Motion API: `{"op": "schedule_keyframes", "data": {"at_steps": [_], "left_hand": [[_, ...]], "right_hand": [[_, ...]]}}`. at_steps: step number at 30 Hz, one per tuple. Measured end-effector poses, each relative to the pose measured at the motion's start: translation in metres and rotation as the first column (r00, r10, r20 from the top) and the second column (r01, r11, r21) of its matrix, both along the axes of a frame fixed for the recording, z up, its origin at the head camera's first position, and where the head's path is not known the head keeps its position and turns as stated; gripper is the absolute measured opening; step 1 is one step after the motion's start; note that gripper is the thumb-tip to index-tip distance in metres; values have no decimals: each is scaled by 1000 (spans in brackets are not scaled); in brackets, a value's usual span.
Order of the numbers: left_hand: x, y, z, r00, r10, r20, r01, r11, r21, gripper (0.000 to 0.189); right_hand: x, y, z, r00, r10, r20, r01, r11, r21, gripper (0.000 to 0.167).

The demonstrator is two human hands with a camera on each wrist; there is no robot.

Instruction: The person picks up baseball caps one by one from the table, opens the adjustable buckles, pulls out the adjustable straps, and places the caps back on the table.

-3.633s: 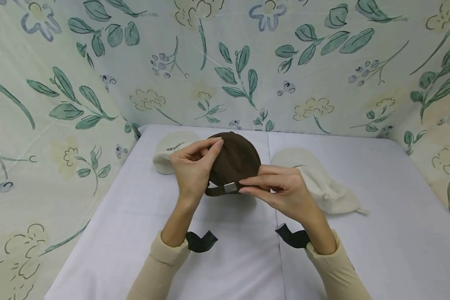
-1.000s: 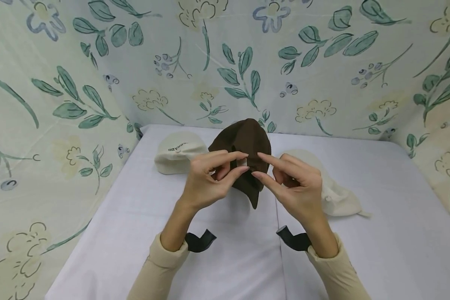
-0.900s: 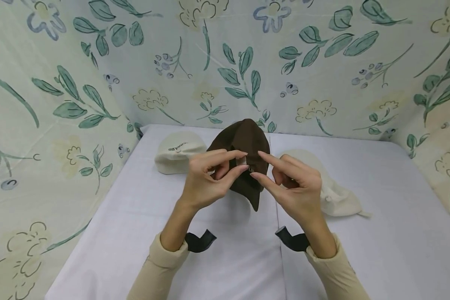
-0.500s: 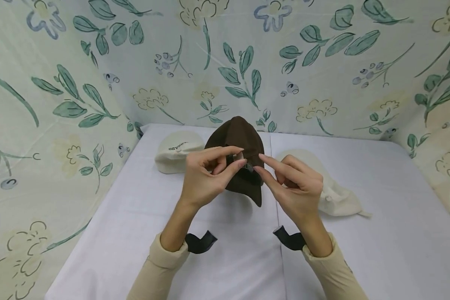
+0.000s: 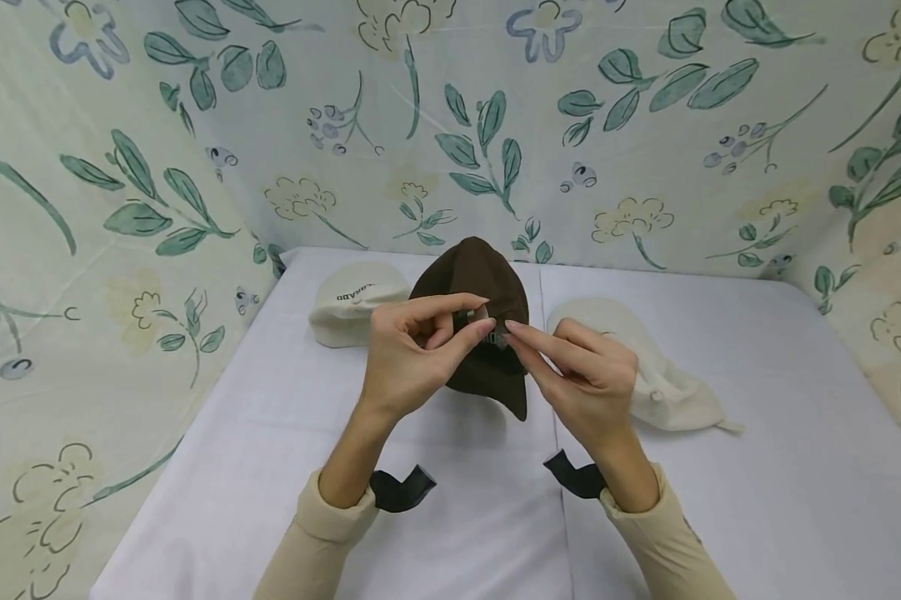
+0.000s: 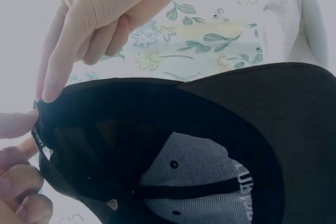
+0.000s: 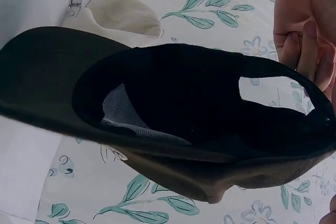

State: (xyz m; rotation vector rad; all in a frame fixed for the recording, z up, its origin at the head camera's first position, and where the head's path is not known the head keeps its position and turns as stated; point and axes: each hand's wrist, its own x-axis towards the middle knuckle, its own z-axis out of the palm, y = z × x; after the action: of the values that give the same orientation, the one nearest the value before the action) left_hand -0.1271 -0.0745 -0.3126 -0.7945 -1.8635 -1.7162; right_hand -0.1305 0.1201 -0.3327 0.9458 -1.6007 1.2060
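A dark brown baseball cap [image 5: 488,267] is held up over the table, its brim pointing down towards the person in the head view. My left hand [image 5: 412,354] pinches the strap at the back of the cap, by its small silver buckle [image 5: 481,312], between thumb and forefinger. Just to the right, my right hand [image 5: 588,375] pinches the strap's other part with thumb and fingertips. The wrist views look into the dark inside of the cap [image 6: 121,114], with a striped grey lining panel [image 6: 184,166]. The right wrist view shows the opening above the strap [image 7: 273,93].
On the white-covered table [image 5: 270,500], a cream cap [image 5: 352,304] with dark lettering lies behind the left hand. Another cream cap [image 5: 668,387] lies flattened to the right. A floral cloth [image 5: 405,108] hangs around the back and sides. Black mounts [image 5: 405,489] sit on both wrists.
The brown cap has been turned, and my left hand has shifted from its crown to the buckle. My right thumb and forefinger, apart half a second ago, have closed together on the strap.
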Motion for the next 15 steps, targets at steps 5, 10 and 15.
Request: {"op": "schedule_keyframes", "data": {"at_steps": [5,10,15], "left_hand": [[2,1,1,1000,-3,23,3,1000,11,16],[3,1,3,999,-14,35,13,1000,24,15],[4,1,4,999,-17,48,15,999,38,15]], "right_hand": [[0,-1,0,1000,-6,-7,6,1000,-24,17],[1,-1,0,1000,-9,-8,9,999,-32,17],[2,-1,-1,1000,-2,-5,2,1000,-24,19]]}}
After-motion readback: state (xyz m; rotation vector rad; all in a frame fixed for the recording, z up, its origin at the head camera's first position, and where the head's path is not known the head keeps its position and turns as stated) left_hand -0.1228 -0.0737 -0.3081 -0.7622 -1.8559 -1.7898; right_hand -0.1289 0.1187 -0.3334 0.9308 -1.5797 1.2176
